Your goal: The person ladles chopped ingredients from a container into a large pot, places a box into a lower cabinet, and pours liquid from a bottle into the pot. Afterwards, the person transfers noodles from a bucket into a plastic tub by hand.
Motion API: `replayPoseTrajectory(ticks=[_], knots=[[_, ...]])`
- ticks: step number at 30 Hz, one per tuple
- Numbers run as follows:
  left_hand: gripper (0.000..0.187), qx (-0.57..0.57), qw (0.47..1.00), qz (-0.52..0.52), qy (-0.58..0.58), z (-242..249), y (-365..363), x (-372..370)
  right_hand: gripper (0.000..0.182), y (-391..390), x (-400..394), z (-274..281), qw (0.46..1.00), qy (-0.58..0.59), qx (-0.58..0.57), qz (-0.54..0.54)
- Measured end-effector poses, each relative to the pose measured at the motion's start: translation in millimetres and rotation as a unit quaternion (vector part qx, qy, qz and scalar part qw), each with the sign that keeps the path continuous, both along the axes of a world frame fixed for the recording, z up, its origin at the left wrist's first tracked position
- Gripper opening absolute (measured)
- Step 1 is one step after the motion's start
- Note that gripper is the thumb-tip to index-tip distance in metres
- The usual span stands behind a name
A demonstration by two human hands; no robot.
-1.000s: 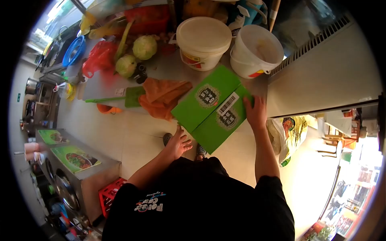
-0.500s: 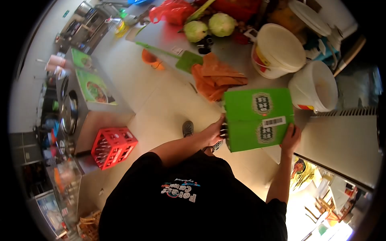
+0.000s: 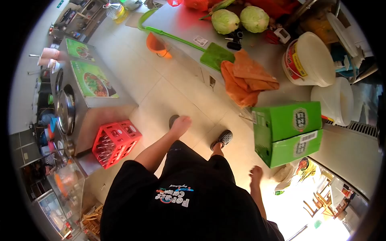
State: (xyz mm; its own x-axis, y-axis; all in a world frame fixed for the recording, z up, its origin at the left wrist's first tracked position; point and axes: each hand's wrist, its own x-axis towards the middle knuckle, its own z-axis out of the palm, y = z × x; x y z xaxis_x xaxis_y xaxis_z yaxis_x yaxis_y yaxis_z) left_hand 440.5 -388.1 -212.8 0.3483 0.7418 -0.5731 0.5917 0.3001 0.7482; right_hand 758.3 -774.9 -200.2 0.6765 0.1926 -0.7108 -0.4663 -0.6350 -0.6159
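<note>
A green cardboard box point(image 3: 287, 134) with a white barcode label sits at the near edge of the metal counter. My right hand point(image 3: 256, 174) hangs just below and left of the box, apart from it, with loosely bent fingers and nothing in them. Over the floor, well left of the box, my left hand point(image 3: 181, 125) hangs loose and holds nothing; its fingers show only in part. An orange cloth point(image 3: 247, 80) lies on the counter behind the box, partly over the head of a green fly swatter point(image 3: 217, 56).
White buckets point(image 3: 315, 60) stand behind the box. Two cabbages point(image 3: 255, 19) lie farther back on the counter. To the left, a red bottle crate point(image 3: 116, 142) is beside a metal cooking station point(image 3: 108, 108). An orange bin point(image 3: 157, 45) stands on the floor by the counter.
Both hands have let go of the green box, which now stands at the counter's edge. My left hand has swung left and my right hand has dropped; the view has shifted.
</note>
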Motion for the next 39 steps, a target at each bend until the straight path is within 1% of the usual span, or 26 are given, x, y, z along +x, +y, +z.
replayPoseTrajectory(ticks=[2,3,4,5,6,8,9,10,12,13,15,16,18,19,20,22,23,24,28,30,31,32,33,34,35,39], knots=[[0.027,0.076,0.997,0.026,0.013,-24.3,-8.0,-53.4,0.022,80.5,-56.8,5.8,0.988,0.020,0.011,0.155],[0.028,0.063,0.997,-0.023,0.029,-45.1,-11.2,-87.2,0.021,125.9,-76.9,-4.8,0.977,-0.020,-0.006,0.214],[0.028,0.050,0.995,-0.075,0.042,-61.8,-7.5,-115.7,0.023,154.5,-89.1,-56.5,0.937,-0.156,0.023,0.312],[0.027,0.031,0.989,-0.119,0.079,8.4,10.1,-110.5,0.025,227.4,-106.0,-20.4,0.924,-0.177,0.038,0.337],[0.025,-0.021,0.974,-0.194,0.115,9.9,22.3,-132.8,0.033,273.7,-112.4,-46.9,0.898,-0.205,0.017,0.389],[0.027,0.008,0.989,-0.149,0.016,3.2,31.9,-189.1,0.046,370.9,-134.6,-54.7,0.927,-0.195,0.102,0.305],[0.030,0.007,0.990,-0.132,0.038,7.2,40.4,-216.9,0.051,413.6,-138.1,-82.5,0.931,-0.210,0.084,0.287],[0.034,0.007,0.991,-0.115,0.061,11.1,50.6,-246.6,0.057,458.3,-142.9,-72.3,0.950,-0.197,0.064,0.233],[0.032,0.021,0.994,-0.042,0.102,14.3,69.4,-308.5,0.049,514.9,-140.7,-91.8,0.953,-0.257,0.079,0.137],[0.031,0.024,0.990,-0.023,0.137,17.3,75.3,-336.5,0.049,529.3,-146.2,-88.9,0.955,-0.256,0.074,0.131],[0.029,0.029,0.985,-0.011,0.172,14.9,79.3,-395.0,0.033,551.9,-151.9,-73.7,0.963,-0.085,0.230,-0.111],[0.031,0.025,0.978,-0.025,0.206,6.9,77.9,-424.9,0.033,551.1,-146.9,-90.0,0.963,-0.087,0.227,-0.118],[0.032,0.023,0.970,-0.043,0.236,-1.5,75.6,-445.0,0.022,540.4,-129.2,-120.5,0.966,-0.206,0.154,0.022],[0.034,0.003,0.977,-0.009,0.214,-1.2,72.8,-448.6,0.022,538.6,-129.5,-126.6,0.967,-0.206,0.150,0.017],[0.036,-0.015,0.981,0.024,0.193,-1.0,71.6,-450.8,0.025,538.6,-131.4,-132.9,0.972,-0.220,0.082,0.028],[0.037,-0.010,0.978,-0.030,0.208,2.2,77.3,-435.7,0.033,533.5,-166.5,-87.8,0.964,-0.260,-0.042,0.042],[0.037,-0.006,0.973,-0.074,0.220,5.9,79.9,-421.3,0.034,518.2,-185.8,-105.0,0.953,-0.300,-0.036,0.028],[0.036,-0.008,0.976,-0.096,0.194,10.7,83.5,-407.0,0.033,498.3,-213.0,-87.9,0.955,-0.296,-0.013,0.013],[0.035,0.025,0.980,-0.177,0.087,-11.2,101.8,-367.4,0.031,362.5,-281.9,-84.2,0.948,-0.296,0.063,0.100],[0.034,0.043,0.961,-0.262,0.079,-37.1,117.1,-354.3,0.030,298.1,-308.3,-62.8,0.973,-0.224,0.058,-0.014],[0.034,0.042,0.959,-0.269,0.078,-32.8,121.4,-333.1,0.030,255.6,-311.0,-78.1,0.959,-0.111,0.215,-0.148],[0.033,0.047,0.957,-0.269,0.093,-19.1,125.2,-302.3,0.029,212.8,-313.8,-94.4,0.890,-0.003,0.346,-0.297],[0.033,0.054,0.955,-0.272,0.106,-11.8,129.8,-274.3,0.030,185.8,-313.6,-67.2,0.975,-0.148,0.111,-0.122],[0.033,0.057,0.952,-0.284,0.099,-12.8,134.0,-252.3,0.030,143.5,-309.4,-83.2,0.950,-0.019,0.187,-0.248],[0.033,0.047,0.944,-0.317,0.083,-14.0,134.9,-232.4,0.034,121.0,-302.4,-64.1,0.923,0.042,0.204,-0.324],[0.032,0.029,0.928,-0.372,-0.012,18.7,114.0,-127.0,0.043,58.5,-266.3,-40.3,0.830,0.007,0.278,-0.484]])
